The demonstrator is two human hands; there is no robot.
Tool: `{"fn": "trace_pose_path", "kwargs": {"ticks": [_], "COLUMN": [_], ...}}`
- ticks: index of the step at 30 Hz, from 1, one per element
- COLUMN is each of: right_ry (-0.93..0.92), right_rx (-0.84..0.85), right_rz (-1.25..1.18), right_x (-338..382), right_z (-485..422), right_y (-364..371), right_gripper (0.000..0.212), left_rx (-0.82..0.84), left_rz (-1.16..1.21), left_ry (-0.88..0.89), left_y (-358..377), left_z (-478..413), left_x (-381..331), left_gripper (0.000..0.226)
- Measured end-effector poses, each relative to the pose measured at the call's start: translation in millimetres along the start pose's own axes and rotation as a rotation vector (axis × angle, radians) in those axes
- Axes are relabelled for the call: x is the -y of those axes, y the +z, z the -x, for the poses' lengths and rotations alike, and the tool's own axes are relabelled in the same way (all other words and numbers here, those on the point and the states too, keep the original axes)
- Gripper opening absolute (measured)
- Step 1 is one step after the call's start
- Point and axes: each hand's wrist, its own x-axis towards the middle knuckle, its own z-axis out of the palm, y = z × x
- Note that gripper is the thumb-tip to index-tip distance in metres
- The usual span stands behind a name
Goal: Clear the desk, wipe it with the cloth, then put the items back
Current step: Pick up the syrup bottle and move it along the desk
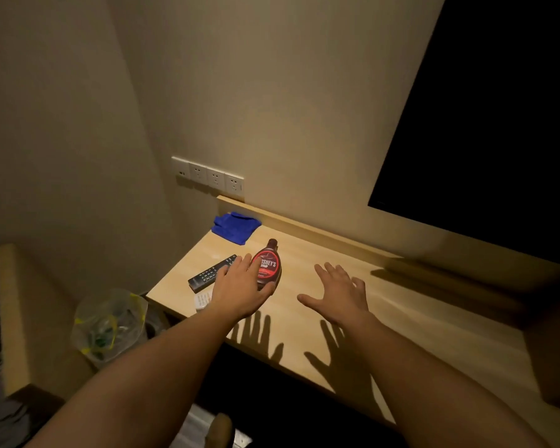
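The left hand (240, 287) is spread wide, thumb under and fingers beside the syrup bottle (267, 266) near the desk's (401, 318) left end, not clamped on it. The bottle stands upright, cap toward the back edge. The right hand (338, 294) hovers open, empty, over mid-desk. A blue cloth (235, 226) lies at the back-left corner.

Pale wood desk (401, 305), lit from above. Brown syrup bottle (267, 265) upright near left end. Black remote (212, 273) flat, just left of it. Small white item (202, 301) at front edge. Blue cloth (236, 227) crumpled in back-left corner.
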Motion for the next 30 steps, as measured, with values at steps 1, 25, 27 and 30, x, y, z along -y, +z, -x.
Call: {"fn": "trace_pose_path", "kwargs": {"ticks": [1,25,27,30], "right_ry": [0.007,0.316,0.321,0.312], "right_rx": [0.004,0.298,0.329,0.382], "right_rz": [0.009,-0.345,-0.344,-0.384], "right_x": [2.9,74.3,75.1,75.5], "right_z": [-8.5,-229.5,-243.9,-262.2], "right_y": [-0.2,63.4,72.0,84.9], "right_gripper": [0.094,0.077,0.072,0.062], "left_rx": [0.003,0.531,0.532,0.512], "left_rz": [-0.006,0.249,0.278,0.335], "left_ry": [0.012,-0.111,-0.166,-0.242], "left_y": [0.3,90.8,100.1,110.8], "left_z": [-10.7,-205.7,-211.6,-216.5], "left_x": [5.0,96.0,96.3,99.4], "left_gripper": [0.077,0.055,0.056,0.057]}}
